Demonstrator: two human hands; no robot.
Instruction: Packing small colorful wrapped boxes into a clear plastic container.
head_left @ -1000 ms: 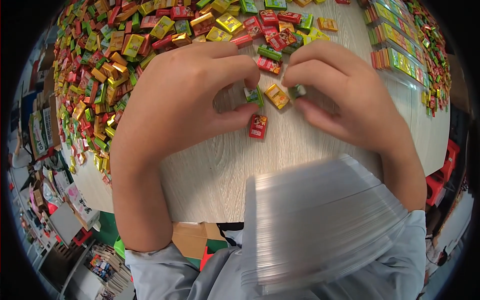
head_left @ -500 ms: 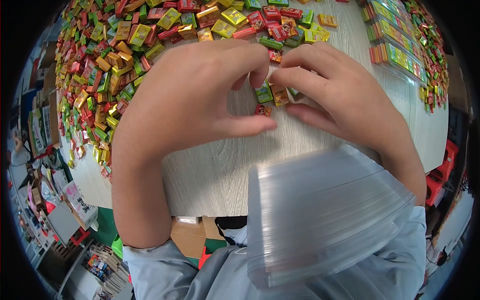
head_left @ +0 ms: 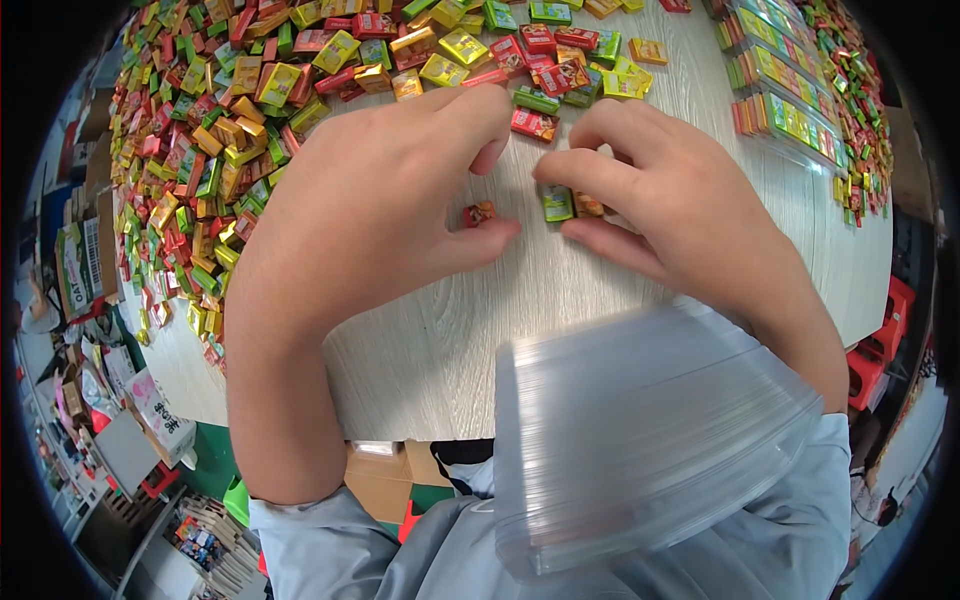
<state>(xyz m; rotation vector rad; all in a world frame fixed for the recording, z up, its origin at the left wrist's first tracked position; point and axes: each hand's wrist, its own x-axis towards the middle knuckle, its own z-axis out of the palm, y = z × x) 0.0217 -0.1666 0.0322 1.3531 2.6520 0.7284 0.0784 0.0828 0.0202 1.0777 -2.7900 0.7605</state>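
My left hand (head_left: 385, 190) curves over the table with its thumb and fingers around a small red box (head_left: 479, 212). Its lower fingers are hidden behind the palm. Opposite it, my right hand (head_left: 665, 185) closes its fingertips and thumb on a small green box (head_left: 557, 203) and an orange box (head_left: 588, 205) side by side. Beyond both hands lies another red box (head_left: 534, 124), with a green box (head_left: 537, 99) behind it.
A big heap of small coloured boxes (head_left: 230, 130) covers the table's left and far side. Filled clear trays (head_left: 790, 110) stand at the far right, with more boxes (head_left: 850, 100) beyond them. A stack of clear plastic pieces (head_left: 650, 440) rises before my body, near the right forearm.
My left hand has moved left with the red box. The green and orange boxes have shifted right and nearer me at my right fingertips, and the hands are farther apart.
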